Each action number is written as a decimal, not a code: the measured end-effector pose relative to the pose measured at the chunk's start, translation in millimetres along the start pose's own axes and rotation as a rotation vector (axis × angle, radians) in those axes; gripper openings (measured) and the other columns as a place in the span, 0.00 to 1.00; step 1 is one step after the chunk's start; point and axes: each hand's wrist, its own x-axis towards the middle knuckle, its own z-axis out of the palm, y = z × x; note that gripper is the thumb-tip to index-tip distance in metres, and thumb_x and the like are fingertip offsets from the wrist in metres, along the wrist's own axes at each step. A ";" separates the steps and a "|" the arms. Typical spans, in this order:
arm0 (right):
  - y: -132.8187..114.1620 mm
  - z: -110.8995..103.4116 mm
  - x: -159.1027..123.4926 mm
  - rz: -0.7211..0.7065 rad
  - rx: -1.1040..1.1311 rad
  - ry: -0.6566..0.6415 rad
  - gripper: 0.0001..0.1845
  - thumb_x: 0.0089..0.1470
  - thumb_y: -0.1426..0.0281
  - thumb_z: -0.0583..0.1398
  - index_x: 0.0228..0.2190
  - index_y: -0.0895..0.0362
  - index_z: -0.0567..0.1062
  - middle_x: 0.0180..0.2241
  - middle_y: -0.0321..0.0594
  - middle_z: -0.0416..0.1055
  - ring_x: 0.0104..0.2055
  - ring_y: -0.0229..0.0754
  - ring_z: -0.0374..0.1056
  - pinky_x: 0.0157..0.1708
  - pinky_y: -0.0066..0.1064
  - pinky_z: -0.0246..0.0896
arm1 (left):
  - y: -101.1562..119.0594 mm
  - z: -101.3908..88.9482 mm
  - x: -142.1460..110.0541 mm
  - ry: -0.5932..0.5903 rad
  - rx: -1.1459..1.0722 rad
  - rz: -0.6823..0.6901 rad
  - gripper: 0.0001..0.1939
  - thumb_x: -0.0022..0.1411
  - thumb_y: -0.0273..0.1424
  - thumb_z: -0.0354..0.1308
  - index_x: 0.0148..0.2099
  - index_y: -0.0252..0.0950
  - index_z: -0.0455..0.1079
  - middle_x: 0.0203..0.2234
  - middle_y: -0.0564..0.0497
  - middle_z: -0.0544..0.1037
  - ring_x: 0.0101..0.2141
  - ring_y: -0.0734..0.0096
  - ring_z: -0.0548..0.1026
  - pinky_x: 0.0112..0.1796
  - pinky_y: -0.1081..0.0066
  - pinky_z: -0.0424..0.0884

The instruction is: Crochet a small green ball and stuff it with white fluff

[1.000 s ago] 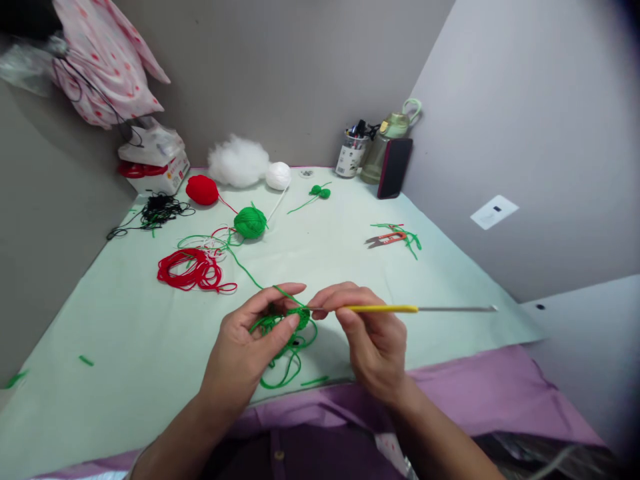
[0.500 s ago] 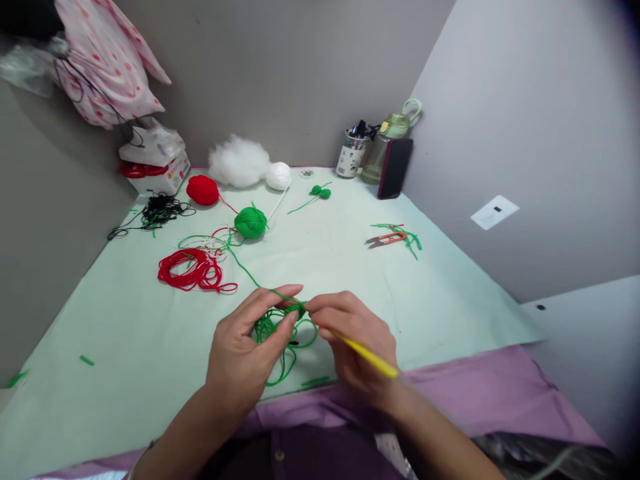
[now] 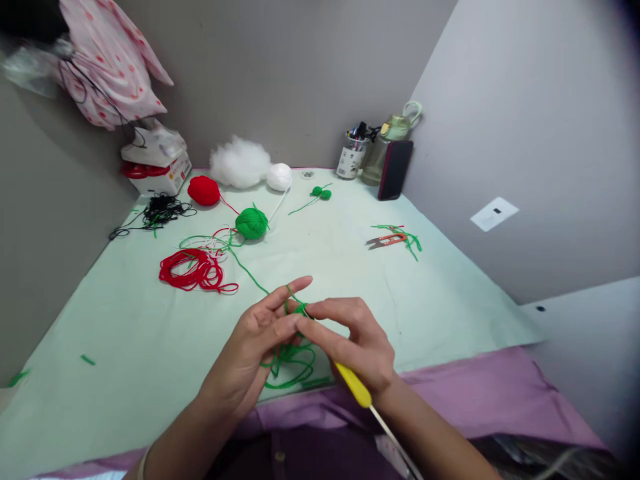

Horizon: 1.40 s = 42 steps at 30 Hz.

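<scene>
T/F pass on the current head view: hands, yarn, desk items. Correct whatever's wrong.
1. The right hand holds the yellow-handled hook. True.
2. The left hand holds the orange-handled snips. False: the left hand holds the green yarn work; the orange-handled snips lie on the table cover.
3. The white yarn ball sits beside the white stuffing. True.
4. The phone lies flat on the table cover. False: the phone stands up on edge in front of the bottle.
5. The green yarn ball is nearer the hands than the red yarn ball. True.
</scene>
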 end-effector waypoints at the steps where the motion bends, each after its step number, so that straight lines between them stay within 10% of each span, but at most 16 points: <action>1: 1.1 0.5 0.4 0.044 0.091 0.023 0.17 0.64 0.79 0.62 0.52 0.53 0.80 0.45 0.46 0.79 0.46 0.45 0.77 0.42 0.36 0.77 | 0.8 -0.4 0.3 -0.022 -0.022 -0.027 0.29 0.57 0.34 0.72 0.61 0.43 0.77 0.32 0.53 0.74 0.29 0.77 0.69 0.33 0.78 0.67; 16: 10.3 -2.6 2.4 0.652 0.905 0.173 0.09 0.68 0.68 0.61 0.40 0.51 0.83 0.34 0.36 0.77 0.33 0.37 0.74 0.37 0.32 0.69 | 7.9 -6.9 3.0 -0.082 0.140 0.062 0.19 0.56 0.35 0.71 0.51 0.43 0.83 0.30 0.54 0.69 0.30 0.76 0.65 0.31 0.75 0.61; 23: 6.8 7.5 8.3 0.632 0.845 0.143 0.08 0.67 0.68 0.62 0.39 0.51 0.84 0.38 0.38 0.78 0.41 0.40 0.73 0.43 0.32 0.69 | 2.2 -3.3 2.4 0.001 0.291 0.104 0.22 0.59 0.34 0.72 0.55 0.53 0.79 0.37 0.54 0.77 0.41 0.71 0.72 0.43 0.74 0.67; 35: 12.3 2.4 9.1 0.777 1.004 0.171 0.09 0.67 0.65 0.62 0.37 0.51 0.83 0.35 0.35 0.77 0.35 0.35 0.74 0.39 0.28 0.68 | 1.3 -6.4 1.8 -0.107 0.201 0.107 0.31 0.61 0.30 0.66 0.66 0.50 0.71 0.36 0.53 0.72 0.31 0.75 0.67 0.30 0.76 0.66; 42: 4.3 3.6 13.5 0.633 0.819 0.103 0.08 0.66 0.67 0.63 0.39 0.51 0.85 0.37 0.39 0.80 0.42 0.41 0.75 0.44 0.34 0.70 | 0.6 -5.4 1.0 -0.092 0.300 0.127 0.32 0.63 0.33 0.69 0.67 0.53 0.68 0.37 0.54 0.74 0.33 0.75 0.70 0.33 0.76 0.67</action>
